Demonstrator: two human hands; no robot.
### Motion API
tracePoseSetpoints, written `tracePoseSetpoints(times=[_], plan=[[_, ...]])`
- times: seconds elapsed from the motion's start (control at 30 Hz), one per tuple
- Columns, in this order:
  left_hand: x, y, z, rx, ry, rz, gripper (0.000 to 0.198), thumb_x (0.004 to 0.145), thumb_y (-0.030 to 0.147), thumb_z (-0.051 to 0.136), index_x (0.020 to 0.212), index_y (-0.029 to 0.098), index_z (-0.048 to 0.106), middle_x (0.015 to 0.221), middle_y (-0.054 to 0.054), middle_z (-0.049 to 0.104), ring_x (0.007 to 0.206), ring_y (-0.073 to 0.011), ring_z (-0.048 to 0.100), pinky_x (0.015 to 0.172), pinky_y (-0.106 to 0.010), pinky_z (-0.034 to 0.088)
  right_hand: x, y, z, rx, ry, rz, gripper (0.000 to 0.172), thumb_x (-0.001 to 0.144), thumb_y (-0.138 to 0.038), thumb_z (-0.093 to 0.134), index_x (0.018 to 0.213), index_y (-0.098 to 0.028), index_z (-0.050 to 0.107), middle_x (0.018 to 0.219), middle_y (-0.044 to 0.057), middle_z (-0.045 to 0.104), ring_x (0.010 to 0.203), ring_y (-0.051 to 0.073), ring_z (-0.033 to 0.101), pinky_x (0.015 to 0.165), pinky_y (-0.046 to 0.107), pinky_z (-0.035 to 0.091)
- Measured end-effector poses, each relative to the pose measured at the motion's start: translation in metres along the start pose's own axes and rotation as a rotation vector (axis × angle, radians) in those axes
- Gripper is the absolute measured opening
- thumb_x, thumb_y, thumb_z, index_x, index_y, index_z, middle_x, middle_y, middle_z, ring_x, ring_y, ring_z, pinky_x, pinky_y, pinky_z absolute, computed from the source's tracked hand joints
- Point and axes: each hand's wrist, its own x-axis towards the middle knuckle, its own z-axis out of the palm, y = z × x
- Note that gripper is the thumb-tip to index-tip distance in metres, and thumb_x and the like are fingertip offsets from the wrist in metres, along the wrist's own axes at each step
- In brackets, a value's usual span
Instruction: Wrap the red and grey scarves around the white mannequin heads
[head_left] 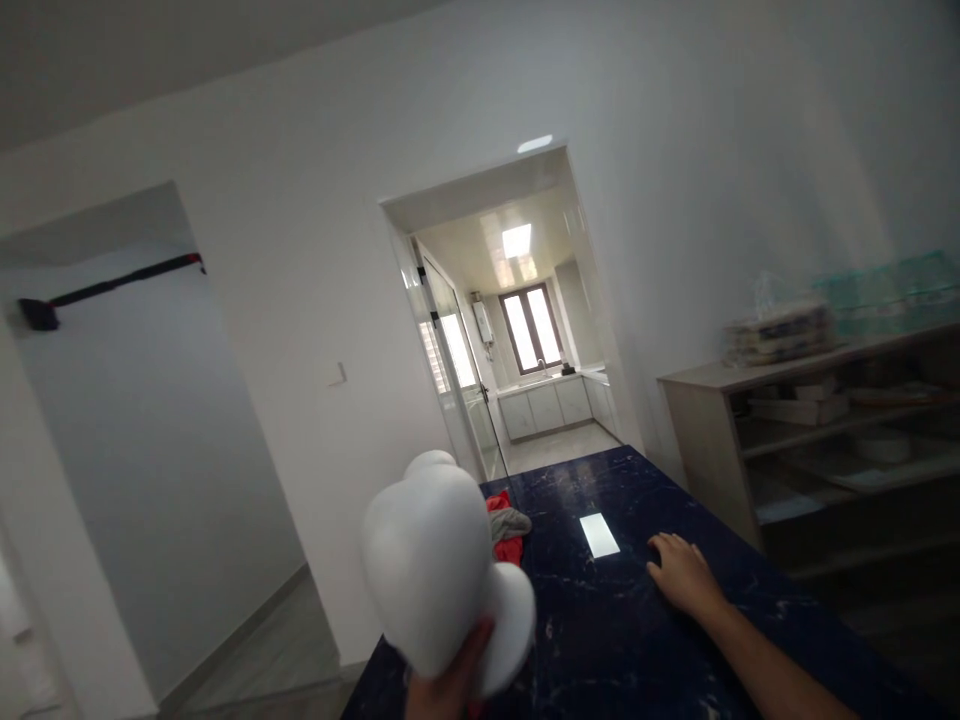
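My left hand [450, 680] is wrapped round the lower part of a smooth white rounded form [427, 560]. The form has a bulging main body, a smaller bump at the top and a disc-like part at the lower right. It is slightly blurred, tilted and held above the near left of the dark blue marbled table [585, 630]. My right hand [682, 572] rests on the table at the right, palm down, fingers a little bent and holding nothing. Behind the white form lies a red and grey cloth [508, 525], partly hidden.
A bright white rectangle [599, 535] shows on the tabletop; I cannot tell whether it is a card or reflection. An open wooden shelf [701, 378] at the right bears a tissue pack [780, 333] and green clear boxes [889, 292]. A doorway opens onto a kitchen.
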Motion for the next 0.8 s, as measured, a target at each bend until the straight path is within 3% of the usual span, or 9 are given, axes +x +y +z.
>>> tracePoseSetpoints(times=[0.03,0.13,0.23,0.3,0.4,0.5,0.63,0.8], plan=[[0.014,0.005,0.024,-0.067,-0.095,-0.072,0.05,0.076,0.056,0.081,0.109,0.018,0.079,0.109,-0.012,0.085,0.117,-0.0359,0.075,0.1,-0.043,0.063,-0.001,0.0,-0.001,0.002,-0.002,-0.004,0.045,0.095,-0.025,0.05,0.134,-0.014,0.069,0.153,0.019,0.062,0.149,0.037,0.048,0.125,0.057,0.032],[0.043,0.028,0.102,-0.244,-0.261,0.027,0.06,0.068,0.057,0.087,0.111,0.016,0.077,0.12,-0.017,0.082,0.122,-0.0383,0.073,0.106,-0.045,0.059,-0.005,-0.002,-0.006,0.003,-0.006,-0.002,0.043,0.096,-0.027,0.051,0.133,-0.016,0.07,0.153,0.016,0.063,0.15,0.035,0.048,0.126,0.054,0.032],[0.051,0.055,0.163,-0.28,-0.292,0.135,0.065,0.068,0.054,0.086,0.118,0.015,0.073,0.124,-0.02,0.08,0.119,-0.0371,0.074,0.105,-0.044,0.057,-0.005,-0.003,-0.009,-0.003,0.004,0.008,0.043,0.095,-0.026,0.052,0.134,-0.018,0.069,0.152,0.015,0.064,0.149,0.033,0.05,0.125,0.053,0.033],[0.048,0.07,0.188,-0.257,-0.283,0.158,0.067,0.07,0.052,0.086,0.123,0.014,0.071,0.127,-0.019,0.079,0.12,-0.0364,0.074,0.103,-0.042,0.057,-0.004,-0.003,-0.008,-0.009,0.012,0.009,0.044,0.094,-0.026,0.052,0.134,-0.018,0.069,0.15,0.015,0.066,0.148,0.033,0.051,0.125,0.051,0.034],[0.041,0.082,0.204,-0.21,-0.282,0.146,0.071,0.071,0.053,0.085,0.129,0.014,0.069,0.13,-0.019,0.077,0.125,-0.0372,0.071,0.104,-0.041,0.056,-0.002,-0.002,-0.006,-0.016,0.02,0.013,0.042,0.093,-0.026,0.052,0.131,-0.019,0.07,0.149,0.015,0.066,0.146,0.033,0.053,0.124,0.05,0.035],[0.036,0.078,0.208,-0.187,-0.302,0.145,0.072,0.072,0.055,0.085,0.129,0.015,0.068,0.129,-0.019,0.077,0.123,-0.0367,0.071,0.102,-0.04,0.056,-0.001,-0.002,-0.004,-0.017,0.026,0.02,0.04,0.092,-0.026,0.052,0.127,-0.02,0.071,0.146,0.015,0.067,0.145,0.034,0.054,0.122,0.053,0.036],[0.034,0.055,0.211,-0.174,-0.273,0.166,0.073,0.07,0.052,0.087,0.129,0.015,0.065,0.13,-0.019,0.076,0.119,-0.0344,0.072,0.1,-0.039,0.056,0.0,-0.003,-0.004,-0.016,0.042,0.009,0.038,0.09,-0.024,0.052,0.122,-0.019,0.071,0.136,0.015,0.072,0.134,0.032,0.061,0.116,0.049,0.04],[0.033,0.022,0.222,-0.163,-0.342,0.221,0.07,0.071,0.043,0.086,0.132,0.018,0.063,0.134,-0.016,0.074,0.127,-0.0324,0.069,0.108,-0.038,0.052,0.0,-0.002,-0.004,-0.027,0.06,0.007,0.038,0.09,-0.024,0.05,0.122,-0.018,0.071,0.136,0.016,0.072,0.132,0.031,0.062,0.115,0.048,0.04]])
